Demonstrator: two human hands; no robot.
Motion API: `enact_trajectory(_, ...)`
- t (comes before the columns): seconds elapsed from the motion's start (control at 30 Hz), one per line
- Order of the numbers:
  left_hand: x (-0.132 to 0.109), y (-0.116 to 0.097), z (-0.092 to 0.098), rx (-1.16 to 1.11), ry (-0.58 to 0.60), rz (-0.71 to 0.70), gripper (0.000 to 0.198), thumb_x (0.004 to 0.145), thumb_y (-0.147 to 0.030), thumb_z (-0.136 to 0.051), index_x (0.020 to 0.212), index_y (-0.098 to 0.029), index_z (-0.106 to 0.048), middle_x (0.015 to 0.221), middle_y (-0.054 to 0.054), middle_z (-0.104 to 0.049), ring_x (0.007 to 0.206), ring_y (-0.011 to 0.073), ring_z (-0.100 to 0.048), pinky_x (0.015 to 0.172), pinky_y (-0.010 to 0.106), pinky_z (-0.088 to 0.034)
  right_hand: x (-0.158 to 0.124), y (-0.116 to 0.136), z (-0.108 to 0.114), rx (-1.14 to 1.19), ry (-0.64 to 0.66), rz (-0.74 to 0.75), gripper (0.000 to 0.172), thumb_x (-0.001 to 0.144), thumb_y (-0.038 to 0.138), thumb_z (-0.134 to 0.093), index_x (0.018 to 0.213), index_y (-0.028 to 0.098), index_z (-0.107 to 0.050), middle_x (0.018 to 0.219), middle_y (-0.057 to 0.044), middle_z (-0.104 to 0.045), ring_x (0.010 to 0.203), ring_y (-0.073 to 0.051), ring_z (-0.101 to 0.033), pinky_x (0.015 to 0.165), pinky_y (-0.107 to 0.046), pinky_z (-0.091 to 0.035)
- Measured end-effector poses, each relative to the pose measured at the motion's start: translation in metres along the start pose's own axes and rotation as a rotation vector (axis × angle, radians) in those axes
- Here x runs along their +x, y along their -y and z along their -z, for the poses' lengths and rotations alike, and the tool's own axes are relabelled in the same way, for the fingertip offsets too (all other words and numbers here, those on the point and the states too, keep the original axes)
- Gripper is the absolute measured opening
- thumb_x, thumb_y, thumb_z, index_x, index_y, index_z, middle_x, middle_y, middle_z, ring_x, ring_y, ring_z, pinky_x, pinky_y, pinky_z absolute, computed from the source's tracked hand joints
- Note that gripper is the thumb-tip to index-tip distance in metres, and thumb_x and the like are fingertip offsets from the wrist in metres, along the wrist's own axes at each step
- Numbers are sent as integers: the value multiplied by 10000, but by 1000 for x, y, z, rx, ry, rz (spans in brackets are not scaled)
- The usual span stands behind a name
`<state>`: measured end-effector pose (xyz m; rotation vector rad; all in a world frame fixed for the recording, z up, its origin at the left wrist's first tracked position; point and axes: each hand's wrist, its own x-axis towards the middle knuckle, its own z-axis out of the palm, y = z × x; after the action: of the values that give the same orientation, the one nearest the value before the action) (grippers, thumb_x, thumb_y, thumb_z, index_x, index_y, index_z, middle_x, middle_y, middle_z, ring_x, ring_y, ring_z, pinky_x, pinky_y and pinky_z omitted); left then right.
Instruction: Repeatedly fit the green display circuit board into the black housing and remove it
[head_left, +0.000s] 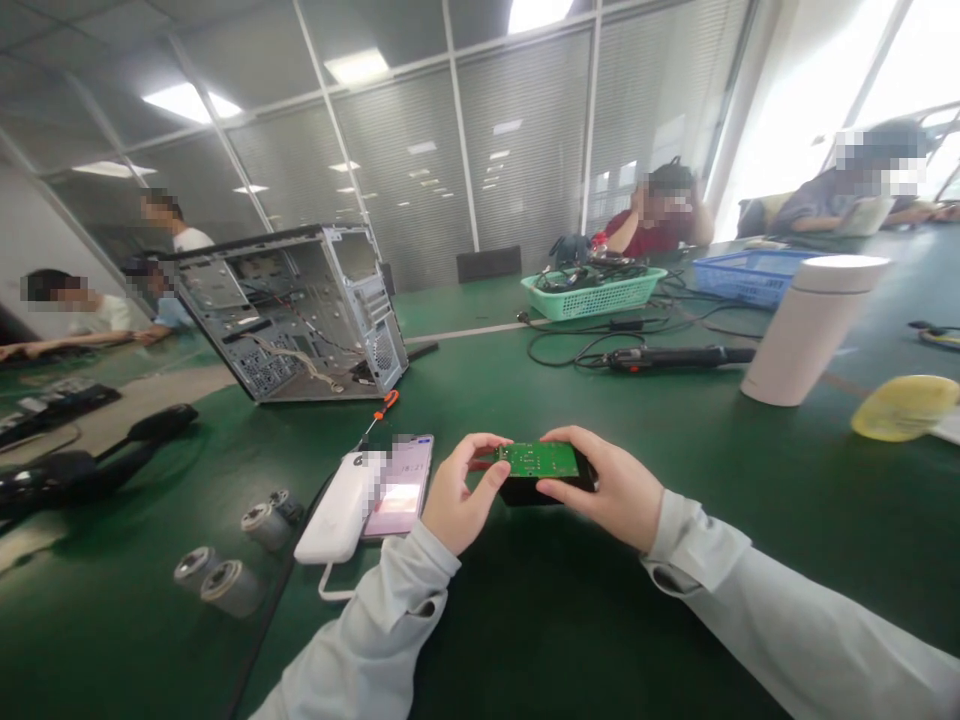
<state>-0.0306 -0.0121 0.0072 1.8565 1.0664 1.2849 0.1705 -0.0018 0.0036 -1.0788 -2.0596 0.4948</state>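
Observation:
A green circuit board (536, 459) lies flat over a black box-like piece (529, 492), low above the green table in front of me. My left hand (469, 490) has its thumb and fingers closed on the board's left end. At the other end, my right hand (615, 485) wraps its thumb along the near edge and its fingers along the far edge. Whether the board is fastened to the black piece, I cannot tell. Left of my left hand lie a white power bank (341, 515) and a phone (401, 490) with its screen lit.
An open computer case (300, 310) stands at the back left, with an orange-handled screwdriver (382, 408) near it. Several metal cylinders (232, 587) stand left. Further off are a green basket (600, 293) of cables, a black electric screwdriver (675, 358), a blue basket (739, 280) and a pink bottle (814, 330). People sit around.

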Motion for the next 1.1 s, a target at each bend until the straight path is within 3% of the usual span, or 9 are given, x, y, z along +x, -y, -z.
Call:
enact_trajectory(0.17, 0, -1, 3, 90, -27, 15, 263, 864, -329, -497, 1054, -160, -565, 1046, 103, -619, 976, 219, -580, 817, 348, -487, 1, 2, 5, 1, 11, -50, 431, 813, 529, -532, 1039, 164, -493, 894, -40, -549, 728, -137, -505, 643, -254, -386)
enact_trajectory(0.27, 2, -5, 9, 293, 82, -61, 381, 825, -382, -545, 1142, -170, -565, 998, 91, -607, 929, 224, -563, 772, 345, -469, 1, 1, 9, 4, 18, -18, 419, 826, 526, -519, 1032, 162, -505, 893, -41, -550, 739, -135, -507, 653, -249, -382)
enact_trajectory(0.4, 4, -11, 12, 603, 257, -154, 403, 757, -504, -600, 1001, -185, -628, 807, 47, -567, 788, 214, -523, 706, 341, -423, 1, 2, 17, -16, 60, 57, 384, 811, 496, -557, 992, 159, -532, 889, -36, -553, 752, -127, -509, 663, -233, -378)
enact_trajectory(0.63, -3, -15, 1, 692, 364, -142, 299, 814, -456, -504, 931, -185, -552, 875, 66, -597, 815, 230, -553, 698, 337, -410, 2, 11, 24, 12, 211, 68, 304, 782, 420, -611, 956, 176, -558, 886, -13, -561, 771, -119, -512, 680, -220, -380)
enact_trajectory(0.8, -7, -15, -2, 624, 314, -92, 229, 839, -364, -447, 934, -190, -562, 871, 68, -625, 800, 222, -565, 710, 337, -416, -3, 11, 17, 67, 213, -71, 520, 798, 475, -597, 1208, 185, -466, 935, -42, -556, 791, -146, -532, 723, -256, -402)
enact_trajectory(0.93, -7, -12, -1, 455, 172, -7, 251, 850, -351, -408, 898, -183, -588, 863, 70, -633, 829, 223, -565, 749, 343, -409, -6, 9, 14, 138, 199, -106, 639, 797, 488, -593, 1310, 180, -368, 942, -48, -561, 794, -157, -543, 735, -276, -419)
enact_trajectory(1.03, -4, -5, -3, 85, 2, 211, 302, 835, -415, -412, 849, -182, -604, 824, 56, -627, 823, 214, -558, 740, 326, -410, -5, 5, 14, 194, 211, -132, 650, 805, 510, -579, 1319, 176, -363, 930, -45, -567, 797, -159, -545, 736, -276, -434)
enact_trajectory(1.1, -2, 0, -8, -183, -59, 393, 381, 808, -474, -384, 818, -170, -613, 725, 49, -600, 725, 200, -546, 647, 307, -413, -5, 2, 16, 164, 234, -150, 601, 810, 535, -564, 1279, 185, -427, 903, -38, -565, 760, -150, -538, 691, -262, -429)
